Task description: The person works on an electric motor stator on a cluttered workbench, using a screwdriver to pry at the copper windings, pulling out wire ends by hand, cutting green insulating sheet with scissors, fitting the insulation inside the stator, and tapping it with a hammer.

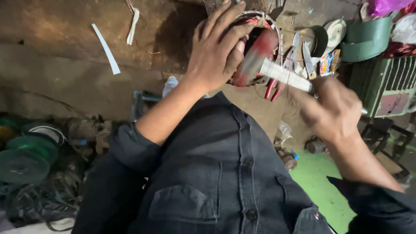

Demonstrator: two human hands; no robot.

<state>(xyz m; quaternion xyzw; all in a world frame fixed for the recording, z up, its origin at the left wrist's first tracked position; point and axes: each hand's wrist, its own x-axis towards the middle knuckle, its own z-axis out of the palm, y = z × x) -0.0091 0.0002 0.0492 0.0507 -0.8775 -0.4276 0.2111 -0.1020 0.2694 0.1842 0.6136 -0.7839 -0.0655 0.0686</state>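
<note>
My left hand (216,52) lies spread over a round motor winding (255,24) with reddish copper coils, pressing on its near side on the brown workbench (65,52). In my right hand (333,110) I grip a mallet (277,71) by its taped light handle; its red head, blurred by motion, is at the winding just right of my left fingers. Both forearms come out of dark rolled sleeves.
Red-handled pliers (274,89), scissors (308,60) and a roll of tape (336,30) lie right of the winding. A green metal housing (385,82) stands at the right. Green wire spools (26,158) sit at the lower left. White paper strips (106,48) lie on the bench.
</note>
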